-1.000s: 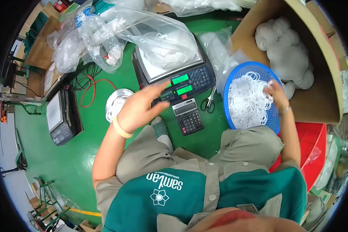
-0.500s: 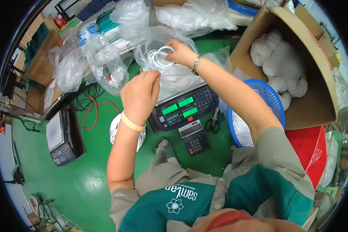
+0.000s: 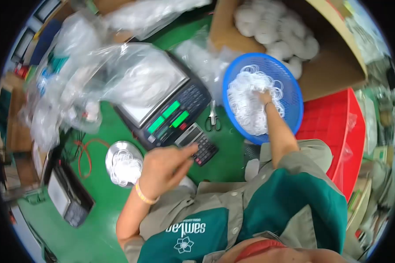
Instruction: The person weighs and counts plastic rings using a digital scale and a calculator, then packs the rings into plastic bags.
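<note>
White rings (image 3: 243, 103) heaped in blue basket (image 3: 290, 90), right side — right hand (image 3: 263, 97) among them, apparently gathering; grip can't be told. Tangled loops call for a clean pinch. Left hand (image 3: 162, 168), near calculator (image 3: 205, 150) — fingers loosely parted, nothing visibly held.

Glossy green floor (image 3: 105, 210), blue plastic basket (image 3: 297, 98)

Basket (image 3: 297, 94): blue; rings (image 3: 250, 109) inside: white. Right bin (image 3: 338, 131): red. Floor (image 3: 226, 164): green. Calculator (image 3: 205, 149): grey-black.
</note>
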The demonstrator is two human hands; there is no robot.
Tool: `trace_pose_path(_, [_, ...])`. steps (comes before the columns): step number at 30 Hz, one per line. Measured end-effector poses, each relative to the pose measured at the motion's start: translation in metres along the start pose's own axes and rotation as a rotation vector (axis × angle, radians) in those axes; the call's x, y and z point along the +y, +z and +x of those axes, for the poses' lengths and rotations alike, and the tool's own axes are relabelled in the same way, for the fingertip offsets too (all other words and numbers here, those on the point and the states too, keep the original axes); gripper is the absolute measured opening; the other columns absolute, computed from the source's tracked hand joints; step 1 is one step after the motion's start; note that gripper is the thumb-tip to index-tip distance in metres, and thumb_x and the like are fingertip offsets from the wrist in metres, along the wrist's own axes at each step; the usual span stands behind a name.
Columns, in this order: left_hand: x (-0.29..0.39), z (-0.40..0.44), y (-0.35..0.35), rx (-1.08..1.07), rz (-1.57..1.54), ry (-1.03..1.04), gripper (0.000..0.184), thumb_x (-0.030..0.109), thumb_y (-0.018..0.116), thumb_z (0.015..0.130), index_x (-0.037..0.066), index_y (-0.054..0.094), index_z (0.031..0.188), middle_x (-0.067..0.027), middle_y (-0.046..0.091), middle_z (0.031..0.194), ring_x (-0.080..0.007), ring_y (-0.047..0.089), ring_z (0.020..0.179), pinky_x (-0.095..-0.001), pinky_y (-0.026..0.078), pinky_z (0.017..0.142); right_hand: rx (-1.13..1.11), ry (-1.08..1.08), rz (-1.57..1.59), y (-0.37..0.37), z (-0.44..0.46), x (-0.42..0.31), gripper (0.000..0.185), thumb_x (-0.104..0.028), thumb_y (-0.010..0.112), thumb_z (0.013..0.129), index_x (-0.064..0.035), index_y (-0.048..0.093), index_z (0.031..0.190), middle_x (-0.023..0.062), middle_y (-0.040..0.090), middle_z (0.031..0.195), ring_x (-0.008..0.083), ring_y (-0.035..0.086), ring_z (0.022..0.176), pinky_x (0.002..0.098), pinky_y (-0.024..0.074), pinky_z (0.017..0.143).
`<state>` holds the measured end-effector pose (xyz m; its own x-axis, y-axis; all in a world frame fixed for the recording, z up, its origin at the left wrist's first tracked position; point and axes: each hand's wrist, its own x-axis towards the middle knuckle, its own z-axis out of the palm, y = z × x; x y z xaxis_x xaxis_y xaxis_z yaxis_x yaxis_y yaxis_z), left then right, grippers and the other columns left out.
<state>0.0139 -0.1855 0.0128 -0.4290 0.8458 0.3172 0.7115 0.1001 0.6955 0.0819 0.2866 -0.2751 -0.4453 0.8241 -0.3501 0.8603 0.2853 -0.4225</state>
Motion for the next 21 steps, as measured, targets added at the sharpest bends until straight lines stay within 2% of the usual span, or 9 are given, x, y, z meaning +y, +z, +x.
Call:
trace_pose_path(1, [0.001,-0.001,0.007,-0.139,0.032,-0.01,0.026,0.008,0.061,0.068,0.008,0.059,0.094,-0.0059,0.048,0.056,-0.0225,0.049,0.05,-0.0332,0.038,0.045,0.038,0.026,0.019,0.005,-0.047,0.005,0.092,-0.06,0.058,0.062,-0.0009,0.03,0.128,0.0154,0.034,0.131,0.0334,0.027,0.123,0.0367,0.025,0.099])
trace_pose_path(3, [0.01,0.008,0.015,-0.25,0.003,-0.04,0.023,0.006,0.061,0.069,0.006,0.06,0.093,-0.0086,0.05,0.057,-0.0236,0.049,0.051,-0.0326,0.037,0.046,-0.343,0.066,-0.546,0.011,-0.103,0.012,0.103,-0.061,0.06,0.057,-0.007,0.017,0.134,0.0196,0.021,0.135,0.0439,0.017,0.123,0.0459,0.0146,0.102])
trace_pose_path(4, [0.015,0.014,0.02,-0.255,-0.021,-0.034,0.023,0.007,0.061,0.07,0.006,0.061,0.093,-0.0085,0.049,0.057,-0.0232,0.049,0.051,-0.0324,0.037,0.046,-0.287,-0.052,-0.572,0.026,-0.109,0.029,0.092,-0.052,0.064,0.058,-0.0088,0.027,0.13,0.0173,0.031,0.131,0.0386,0.027,0.12,0.046,0.0237,0.099])
trace_pose_path(5, [0.017,0.019,0.024,-0.276,-0.017,0.002,0.023,0.007,0.061,0.07,0.007,0.061,0.093,-0.0083,0.049,0.057,-0.0233,0.049,0.051,-0.0325,0.037,0.047,-0.195,0.013,-0.351,0.011,-0.141,0.003,0.074,-0.041,0.065,0.062,-0.0112,0.037,0.123,0.0183,0.043,0.122,0.0343,0.041,0.113,0.045,0.0349,0.091])
trace_pose_path(9, [0.02,0.026,0.036,-0.344,0.002,0.082,0.023,0.01,0.06,0.07,0.007,0.058,0.093,-0.0063,0.049,0.06,-0.0237,0.051,0.055,-0.0341,0.04,0.049,-0.111,-0.099,-0.225,0.023,-0.105,0.004,0.048,-0.025,0.056,0.068,-0.0081,0.047,0.112,0.0169,0.054,0.107,0.0322,0.052,0.1,0.0417,0.0418,0.084])
trace_pose_path(12, [0.024,0.026,0.037,-0.349,-0.004,0.077,0.023,0.011,0.059,0.071,0.007,0.057,0.094,-0.0066,0.05,0.062,-0.024,0.052,0.057,-0.0341,0.039,0.049,-0.112,-0.304,-0.19,0.01,-0.055,0.012,0.051,-0.039,0.056,0.068,0.0007,0.055,0.1,0.0212,0.055,0.102,0.0332,0.052,0.097,0.0388,0.0404,0.084])
trace_pose_path(15, [0.025,0.02,0.034,-0.425,-0.025,-0.001,0.028,0.007,0.058,0.071,0.007,0.057,0.1,-0.0084,0.053,0.063,-0.025,0.052,0.059,-0.0336,0.04,0.052,-0.084,-0.18,-0.004,-0.037,-0.062,-0.006,0.062,-0.046,0.057,0.068,0.0105,0.055,0.094,0.0267,0.058,0.09,0.0341,0.056,0.09,0.037,0.0436,0.078])
trace_pose_path(19, [0.019,0.01,0.03,-0.426,0.002,-0.002,0.029,0.008,0.058,0.073,0.007,0.056,0.102,-0.0067,0.056,0.067,-0.0232,0.055,0.062,-0.0322,0.042,0.055,-0.025,-0.031,0.733,-0.052,-0.062,0.004,0.045,-0.033,0.067,0.066,0.0078,0.056,0.079,0.0141,0.06,0.067,0.0192,0.058,0.055,0.031,0.0442,0.05])
trace_pose_path(21, [0.017,0.003,0.027,-0.41,-0.009,-0.007,0.029,0.009,0.058,0.073,0.007,0.056,0.102,-0.0065,0.056,0.068,-0.0231,0.055,0.062,-0.0323,0.042,0.055,0.038,-0.075,0.484,-0.052,-0.056,0.009,0.029,-0.021,0.064,0.07,0.0032,0.059,0.084,0.0088,0.06,0.07,0.0151,0.055,0.053,0.0295,0.0417,0.046])
